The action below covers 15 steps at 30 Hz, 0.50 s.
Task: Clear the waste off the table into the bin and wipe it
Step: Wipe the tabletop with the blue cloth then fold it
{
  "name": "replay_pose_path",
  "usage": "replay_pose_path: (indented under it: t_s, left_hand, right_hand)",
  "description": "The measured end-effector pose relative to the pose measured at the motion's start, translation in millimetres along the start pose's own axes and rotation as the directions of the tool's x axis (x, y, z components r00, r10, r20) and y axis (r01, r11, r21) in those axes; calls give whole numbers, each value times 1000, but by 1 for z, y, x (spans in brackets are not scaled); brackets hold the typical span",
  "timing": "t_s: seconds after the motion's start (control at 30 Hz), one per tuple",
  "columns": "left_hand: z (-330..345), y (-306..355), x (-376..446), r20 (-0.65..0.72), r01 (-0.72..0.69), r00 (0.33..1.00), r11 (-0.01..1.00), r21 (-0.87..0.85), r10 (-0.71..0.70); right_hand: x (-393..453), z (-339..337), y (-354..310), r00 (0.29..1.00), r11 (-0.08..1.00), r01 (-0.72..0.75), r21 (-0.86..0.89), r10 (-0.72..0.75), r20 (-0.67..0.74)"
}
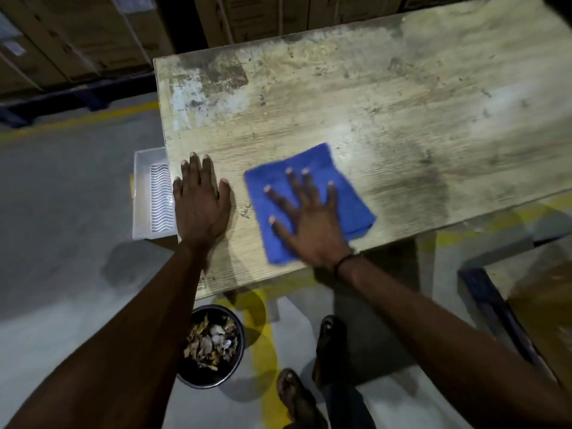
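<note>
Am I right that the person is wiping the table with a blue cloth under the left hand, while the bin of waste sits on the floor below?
Not quite: the head view shows the blue cloth under the right hand, pressed flat with spread fingers. The left hand rests bare on the table. The rest holds: the bin, with waste in it, sits on the floor below.

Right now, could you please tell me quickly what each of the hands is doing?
Left hand: open, fingers straight, resting flat on the table, holding nothing.
Right hand: open, fingers spread, pressing the blue cloth flat onto the table.
</note>
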<state>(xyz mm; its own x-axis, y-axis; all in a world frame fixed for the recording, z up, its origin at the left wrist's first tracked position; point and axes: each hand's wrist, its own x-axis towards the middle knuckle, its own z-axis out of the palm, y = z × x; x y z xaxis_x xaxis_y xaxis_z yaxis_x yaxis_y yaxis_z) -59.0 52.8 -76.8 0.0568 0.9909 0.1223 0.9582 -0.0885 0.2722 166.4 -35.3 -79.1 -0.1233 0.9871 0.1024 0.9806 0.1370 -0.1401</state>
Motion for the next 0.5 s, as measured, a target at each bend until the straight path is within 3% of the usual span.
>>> replay_pose_path:
  t_s: [0.07, 0.13, 0.23, 0.33, 0.43, 0.5]
  left_hand:
    - [0, -2, 0, -4, -5, 1000, 1000, 7, 5]
    - [1, -2, -1, -16, -17, 1000, 1000, 13, 17]
    - [1, -1, -2, -8, -20, 1000, 1000, -3, 20]
    - [0, 1, -3, -21, -22, 1000, 1000, 1, 22]
    - [1, 1, -1, -26, -16, 1000, 1000, -1, 16]
    - [2, 0, -1, -33, -22, 999, 1000, -1, 22]
  right_hand:
    - [-33, -1, -10, 991, 991, 127, 43, -128, 28]
    - [-44, -5, 20, 991, 991, 131, 32, -131, -1]
    - [-26, -15, 106, 993, 993, -115, -23, 116, 23]
    - [-2, -33, 182, 917, 918, -397, -5, 397, 35]
    - [17, -35, 181, 830, 830, -557, 34, 556, 32]
    - [23, -26, 140, 865, 864, -502, 32, 502, 16]
